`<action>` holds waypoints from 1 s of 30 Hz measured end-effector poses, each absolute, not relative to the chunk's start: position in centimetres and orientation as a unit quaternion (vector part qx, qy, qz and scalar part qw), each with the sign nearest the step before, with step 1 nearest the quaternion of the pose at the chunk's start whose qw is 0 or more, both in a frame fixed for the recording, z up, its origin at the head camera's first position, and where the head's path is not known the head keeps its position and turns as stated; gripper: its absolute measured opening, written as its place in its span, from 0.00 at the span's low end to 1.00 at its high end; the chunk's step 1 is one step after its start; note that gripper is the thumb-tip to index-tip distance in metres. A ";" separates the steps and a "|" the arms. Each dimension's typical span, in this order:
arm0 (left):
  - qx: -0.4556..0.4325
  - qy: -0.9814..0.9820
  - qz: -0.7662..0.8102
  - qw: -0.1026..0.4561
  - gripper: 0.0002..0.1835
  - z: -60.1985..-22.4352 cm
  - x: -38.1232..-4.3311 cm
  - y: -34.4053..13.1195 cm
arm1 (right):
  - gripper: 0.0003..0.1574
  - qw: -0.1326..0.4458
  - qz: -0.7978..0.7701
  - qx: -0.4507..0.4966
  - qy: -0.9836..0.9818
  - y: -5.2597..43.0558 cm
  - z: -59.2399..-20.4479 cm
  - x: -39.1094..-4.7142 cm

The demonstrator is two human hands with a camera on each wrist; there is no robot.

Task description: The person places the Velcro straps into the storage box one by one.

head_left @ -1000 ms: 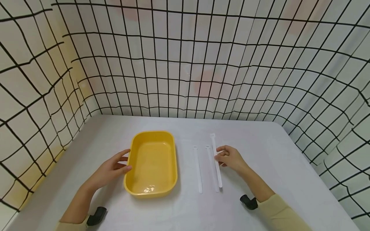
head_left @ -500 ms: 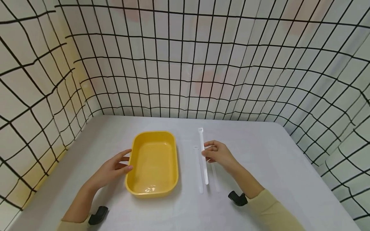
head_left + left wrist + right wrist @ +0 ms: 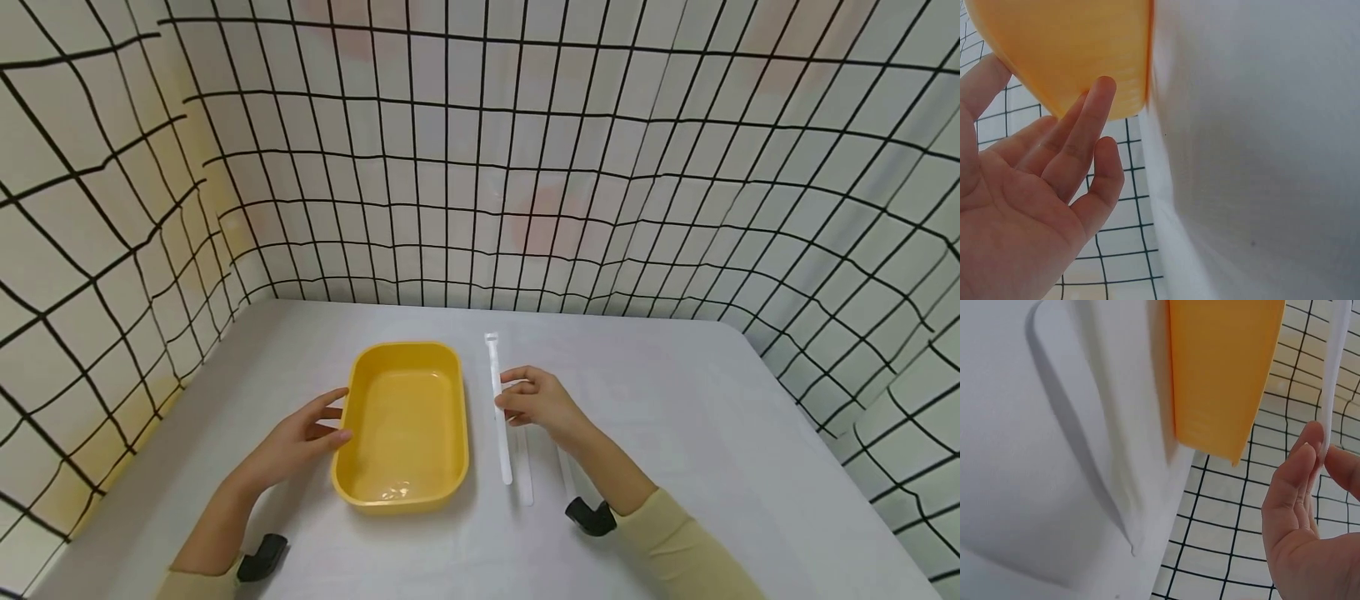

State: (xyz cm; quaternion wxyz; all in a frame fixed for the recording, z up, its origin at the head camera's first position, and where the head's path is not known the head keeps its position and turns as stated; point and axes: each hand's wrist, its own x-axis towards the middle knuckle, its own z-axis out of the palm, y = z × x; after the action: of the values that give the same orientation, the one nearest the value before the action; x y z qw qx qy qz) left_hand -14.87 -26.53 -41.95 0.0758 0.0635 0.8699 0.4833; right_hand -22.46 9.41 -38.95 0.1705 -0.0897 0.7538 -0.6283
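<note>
My right hand pinches a long, thin white strap with a slotted end between thumb and fingertips. It is raised above the table, just right of a yellow plastic tray. In the right wrist view the strap stands up from the fingertips. My left hand is at the tray's left side, fingers extended and spread. Seen from the left wrist, those fingers lie along the outer wall of the tray. Two similar straps lie on the table: one partly behind the right hand, another partly under the right forearm.
A white cloth covers the table. Black wire grid panels stand at the back and both sides, with white sheeting behind. Each wrist carries a black camera mount, one left and one right.
My right hand has carried the pinched strap leftward, past the two lying straps, toward the tray. The left hand stays at the tray's side. The head view has shifted slightly.
</note>
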 end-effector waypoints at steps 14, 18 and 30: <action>0.060 0.868 0.488 0.075 0.38 -41.9 -14.8 -26.5 | 0.27 0.181 -0.649 -0.092 0.733 6.6 -39.3 -22.5; 0.057 0.867 0.489 0.077 0.38 -41.9 -14.8 -26.4 | 0.28 0.184 -0.658 -0.093 0.724 5.8 -39.4 -22.5; 0.052 0.868 0.487 0.082 0.39 -42.0 -14.9 -26.4 | 0.29 0.207 -0.676 -0.100 0.700 3.7 -39.4 -22.6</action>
State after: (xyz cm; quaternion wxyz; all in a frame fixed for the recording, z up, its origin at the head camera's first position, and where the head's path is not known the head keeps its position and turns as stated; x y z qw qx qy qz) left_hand -14.91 -26.40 -42.02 0.0818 0.0517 0.8679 0.4873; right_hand -22.56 3.71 -39.40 0.2069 -0.1004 0.7001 -0.6760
